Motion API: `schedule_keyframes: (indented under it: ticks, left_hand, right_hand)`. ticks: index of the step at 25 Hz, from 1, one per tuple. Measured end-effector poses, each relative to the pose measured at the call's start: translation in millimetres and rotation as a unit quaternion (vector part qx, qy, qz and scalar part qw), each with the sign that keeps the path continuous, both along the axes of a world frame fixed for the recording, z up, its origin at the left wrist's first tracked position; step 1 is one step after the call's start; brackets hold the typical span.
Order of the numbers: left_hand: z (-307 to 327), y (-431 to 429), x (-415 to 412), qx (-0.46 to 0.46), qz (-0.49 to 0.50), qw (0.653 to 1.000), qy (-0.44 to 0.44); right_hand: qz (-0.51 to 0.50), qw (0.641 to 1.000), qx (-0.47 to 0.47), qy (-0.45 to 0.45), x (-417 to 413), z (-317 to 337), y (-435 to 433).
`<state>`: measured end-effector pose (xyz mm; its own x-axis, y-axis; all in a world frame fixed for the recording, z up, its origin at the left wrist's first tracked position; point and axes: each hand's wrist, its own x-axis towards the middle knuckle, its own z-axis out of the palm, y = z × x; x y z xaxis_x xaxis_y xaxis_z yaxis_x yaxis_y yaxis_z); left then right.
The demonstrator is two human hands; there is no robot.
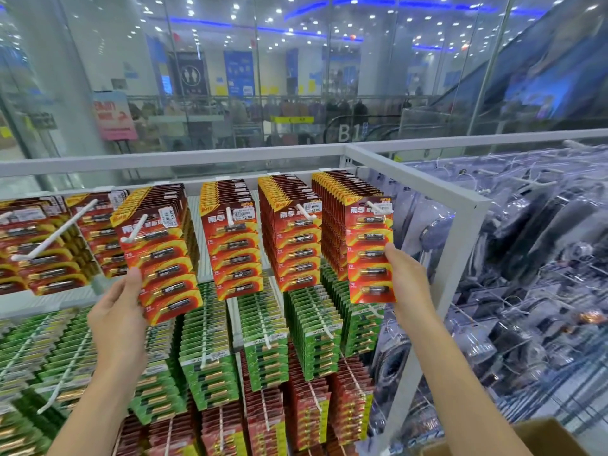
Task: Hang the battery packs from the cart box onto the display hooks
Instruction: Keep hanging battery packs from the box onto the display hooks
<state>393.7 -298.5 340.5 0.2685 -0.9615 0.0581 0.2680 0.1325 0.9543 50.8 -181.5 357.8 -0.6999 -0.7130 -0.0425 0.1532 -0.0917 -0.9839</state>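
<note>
Both hands were up at the top row of the battery rack (418,195), each w/ a red pack at a hook. The left hand (120,319) held the lower left edge of a red battery pack (161,258); thumb pressed on the front of the card near its edge, other fingers hidden behind, so can't tell how they lay. Pack sat tilted, top leaning left, prob. because its hang-hole was being lined up w/ the white hook (133,230) that poked out through the front of that stack.

The right hand (408,278) held the right edge of another red pack (370,250), thumb on the front at mid-height, remaining fingers out of sight behind. This pack hung nearly upright at the front of the far-right stack, its top at the tip of a second hook (375,207); whether fully threaded on, can't tell. Grip at the side edge likely kept the hole clear for the prong.

Packs: tall red cards w/ yellow swooshes, six small batteries in a column, white price sticker near the top. Rows below held green packs (210,340) and more red ones. A cardboard box (546,437) corner showed bottom right, contents not visible.
</note>
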Motion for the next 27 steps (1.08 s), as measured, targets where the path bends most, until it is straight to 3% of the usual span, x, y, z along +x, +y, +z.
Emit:
schedule_keyframes:
  ticks: [8,13,17,22,27]
  left_hand:
    - [-10.5,9.4,17.1,-0.046,0.033,0.996,-0.062]
    - [-51.6,60.9,14.9,0.0,0.008,0.993,-0.118]
    - [-95.7,110.2,-22.2,0.1,-0.166,0.973,-0.128]
    - [-157.6,176.4,-123.0,0.182,-0.289,0.927,-0.155]
    - [-214.9,245.0,-242.3,0.221,-0.414,0.86,-0.199]
  right_hand:
    - [-0.085,0.989,0.031,0.117,-8.7,-36.2,-23.7]
    - [-0.086,0.981,0.054,0.164,15.9,-71.3,30.3]
    - [-0.034,0.988,0.093,0.122,29.7,-120.0,96.2]
    - [-0.1,0.978,0.18,0.039,5.5,-187.4,190.0]
    - [-0.172,0.943,0.279,-0.062,-43.6,-236.8,282.4]
